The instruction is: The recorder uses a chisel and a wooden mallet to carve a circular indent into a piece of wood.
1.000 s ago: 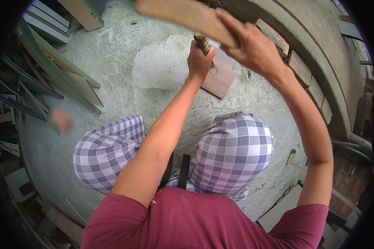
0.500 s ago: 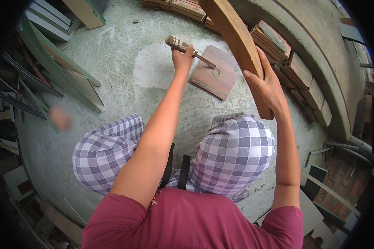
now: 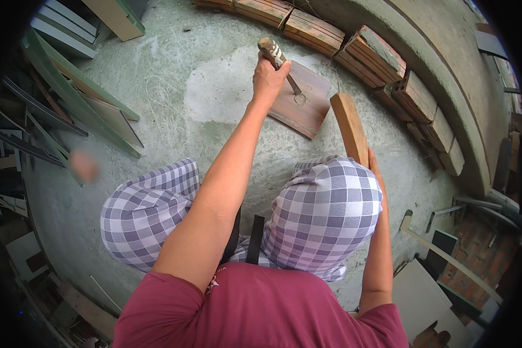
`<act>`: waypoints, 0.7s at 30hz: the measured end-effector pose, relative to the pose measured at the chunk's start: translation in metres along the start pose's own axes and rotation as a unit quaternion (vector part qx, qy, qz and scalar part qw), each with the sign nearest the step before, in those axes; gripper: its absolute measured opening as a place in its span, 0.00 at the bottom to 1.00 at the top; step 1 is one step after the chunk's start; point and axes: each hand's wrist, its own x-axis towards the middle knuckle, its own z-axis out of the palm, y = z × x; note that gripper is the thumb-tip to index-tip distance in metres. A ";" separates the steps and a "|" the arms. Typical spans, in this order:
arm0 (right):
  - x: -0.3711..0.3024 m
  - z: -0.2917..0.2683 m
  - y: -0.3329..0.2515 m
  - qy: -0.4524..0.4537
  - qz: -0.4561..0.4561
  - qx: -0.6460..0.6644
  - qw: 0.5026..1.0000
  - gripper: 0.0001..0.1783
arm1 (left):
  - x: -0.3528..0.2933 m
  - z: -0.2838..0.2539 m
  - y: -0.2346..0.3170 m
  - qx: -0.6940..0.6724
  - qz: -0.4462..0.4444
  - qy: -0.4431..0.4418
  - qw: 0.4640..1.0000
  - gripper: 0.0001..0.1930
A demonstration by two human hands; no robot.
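My left hand (image 3: 268, 78) is closed around the handle of a chisel (image 3: 294, 85), whose handle has pale bands at its top. The chisel leans, and its blade end meets a reddish-brown square board (image 3: 308, 116) on the floor, beside a small round mark. My right hand (image 3: 374, 166), mostly hidden behind my right knee, grips a thick wooden block (image 3: 350, 124). The block's far end tilts up just right of the board, and its near end is hidden by the knee.
Stacked hollow bricks (image 3: 365, 61) curve along a concrete ledge (image 3: 441, 52) at the far right. Green-edged panels (image 3: 78, 93) lean at the left. Pale boards (image 3: 421, 293) lie at the lower right. My checkered knees (image 3: 330, 209) flank the floor before me.
My right hand has swung the wooden block down and back toward my right knee, from high over the bricks. My left hand has moved slightly right, bringing the chisel more upright.
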 end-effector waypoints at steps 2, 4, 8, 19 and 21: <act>0.006 0.011 0.030 0.008 0.025 0.064 0.998 0.41 | -0.004 0.005 0.012 0.044 0.029 -0.038 0.998 0.26; -0.017 0.028 0.067 0.010 0.072 0.192 0.979 0.36 | -0.008 0.002 0.016 0.055 0.032 -0.034 0.997 0.26; -0.031 0.066 0.122 0.034 0.170 0.431 0.886 0.33 | -0.010 0.010 0.021 0.053 0.033 -0.028 0.998 0.26; 0.006 0.054 0.024 -0.004 0.073 0.104 0.992 0.33 | -0.004 -0.001 0.007 0.048 0.013 0.045 0.998 0.26; 0.035 0.068 -0.005 -0.015 0.069 0.058 0.996 0.34 | -0.003 -0.013 0.008 0.068 0.008 0.058 0.996 0.25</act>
